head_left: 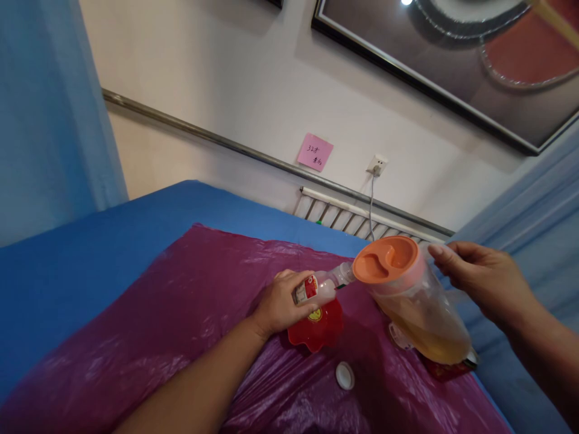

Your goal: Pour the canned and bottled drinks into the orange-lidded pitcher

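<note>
My left hand (279, 304) grips a small clear bottle (322, 287) with a red label, tilted so its open neck points at the pitcher's lid. My right hand (484, 283) holds a clear plastic pitcher (420, 313) with an orange lid (385, 259), tilted toward the bottle; amber liquid fills its lower part. Under the bottle sits a red plastic dish (319, 331). A white bottle cap (345, 375) lies loose in front of the dish.
A magenta plastic sheet (181, 313) covers a blue-clothed table (90, 259). Something red lies partly hidden under the pitcher (446, 369). Behind are a wall with a pink note (315, 152), a socket with cable (376, 164), a radiator and blue curtains.
</note>
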